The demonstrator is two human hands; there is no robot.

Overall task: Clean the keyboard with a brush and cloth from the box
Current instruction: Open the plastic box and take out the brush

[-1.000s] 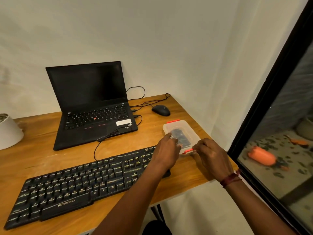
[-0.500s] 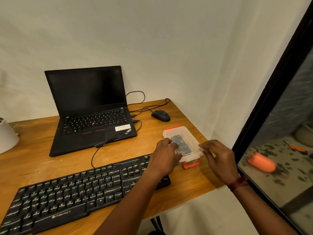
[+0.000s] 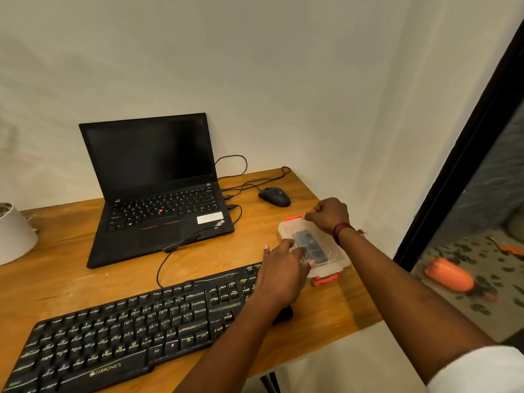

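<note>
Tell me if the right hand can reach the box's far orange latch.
Probably yes: the right hand sits right at the far orange latch, nothing between them. The left hand rests on the box well short of it.

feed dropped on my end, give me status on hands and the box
Left hand flat on box lid, steadying. Right hand pinching box edge by far latch. Lid on, near latch flipped down. Nothing blocking; keyboard under left forearm.

An open black laptop point(image 3: 154, 191), a mouse point(image 3: 274, 196) and a white pot point(image 3: 14, 236) on the wooden desk point(image 3: 56, 268)
</note>
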